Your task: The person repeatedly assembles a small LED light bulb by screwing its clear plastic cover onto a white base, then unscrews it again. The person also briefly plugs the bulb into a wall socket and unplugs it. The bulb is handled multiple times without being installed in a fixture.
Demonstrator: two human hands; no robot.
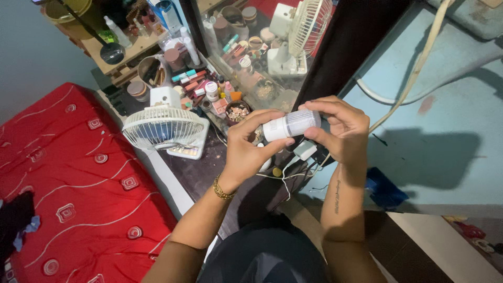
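Note:
A small white bottle (283, 126) with a ribbed clear cap (306, 120) lies sideways between both hands, above a dark tabletop (201, 170). My left hand (246, 148), with a gold bracelet on its wrist, grips the white body of the bottle. My right hand (339, 128) pinches the capped end with thumb and fingers. Below the bottle sit a white plug adapter (304, 150) and thin white cables (287, 181).
A small white desk fan (163, 126) stands on the tabletop to the left. Behind it are several cosmetic jars and tubes (209, 89) before a mirror (272, 47). A red patterned mattress (78, 183) lies at left. A pale blue wall (445, 105) carries a beige cable (419, 63).

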